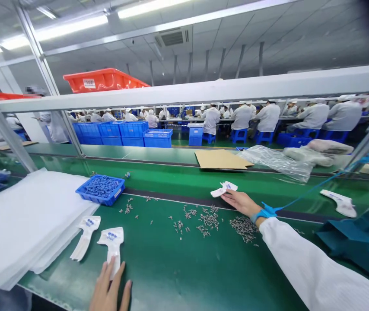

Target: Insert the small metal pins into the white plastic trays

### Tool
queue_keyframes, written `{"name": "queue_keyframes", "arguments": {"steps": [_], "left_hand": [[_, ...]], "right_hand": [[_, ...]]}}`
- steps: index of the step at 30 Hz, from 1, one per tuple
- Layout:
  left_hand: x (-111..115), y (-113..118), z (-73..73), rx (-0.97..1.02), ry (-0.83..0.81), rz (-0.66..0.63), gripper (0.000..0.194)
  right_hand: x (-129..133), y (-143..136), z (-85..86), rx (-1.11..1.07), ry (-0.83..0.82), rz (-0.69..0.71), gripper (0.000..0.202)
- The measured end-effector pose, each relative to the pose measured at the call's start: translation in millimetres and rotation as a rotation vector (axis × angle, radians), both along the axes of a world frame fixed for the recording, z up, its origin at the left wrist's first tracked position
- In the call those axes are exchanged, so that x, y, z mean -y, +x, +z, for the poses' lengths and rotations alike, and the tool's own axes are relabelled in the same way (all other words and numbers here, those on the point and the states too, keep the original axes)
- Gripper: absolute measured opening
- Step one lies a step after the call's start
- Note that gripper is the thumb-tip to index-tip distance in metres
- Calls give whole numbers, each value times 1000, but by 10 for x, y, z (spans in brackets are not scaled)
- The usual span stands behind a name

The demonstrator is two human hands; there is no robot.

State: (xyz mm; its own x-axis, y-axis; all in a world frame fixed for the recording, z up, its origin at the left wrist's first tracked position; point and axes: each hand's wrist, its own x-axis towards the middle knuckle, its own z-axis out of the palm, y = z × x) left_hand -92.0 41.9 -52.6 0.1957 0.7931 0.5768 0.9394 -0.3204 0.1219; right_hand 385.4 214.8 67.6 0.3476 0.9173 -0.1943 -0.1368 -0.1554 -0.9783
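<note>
My right hand (241, 202), wearing a blue wrist strap (264, 212) with a cord, reaches over the green belt and pinches a white handle-shaped plastic part (224, 188) with blue marks. My left hand (110, 288) lies at the near edge, fingers spread, fingertips against the narrow end of a similar white part (112, 242). To its left rests one more white part (86, 236) of that shape. Small metal pieces (208, 220) lie scattered in clusters on the green bench, with a denser pile (243, 228) just below my right wrist.
At left are a stack of white sheets (32, 216) and a blue tray of small blue pieces (102, 190). Cardboard (221, 159) and clear plastic film (277, 160) lie beyond the belt. Another white part (339, 203) and teal bins (359, 242) are at right. People in white sit farther back.
</note>
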Motion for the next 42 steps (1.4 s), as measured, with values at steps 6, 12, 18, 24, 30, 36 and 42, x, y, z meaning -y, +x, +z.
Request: {"name": "queue_keyframes", "arguments": {"steps": [6, 12, 18, 24, 30, 36, 42], "left_hand": [[345, 604, 34, -100, 10, -160, 57], [871, 1505, 174, -80, -97, -177, 50], [1013, 1834, 183, -52, -208, -214, 58], [881, 1873, 257, 20, -245, -371, 52], [746, 1811, 659, 159, -334, -491, 45], [620, 1883, 912, 485, -384, -403, 23], [614, 1935, 870, 605, -337, -370, 14]], "right_hand": [[249, -7, -134, 312, 5, 44, 18], [1004, -550, -128, 997, 187, 675, 22], [1143, -870, -211, 1391, 153, 710, 24], [1207, -879, -239, 1393, 186, 695, 19], [1535, -871, 34, 884, 137, 801, 18], [1850, -968, 194, 341, 11, 951, 20], [1890, -1055, 19, 88, -54, 875, 25]]}}
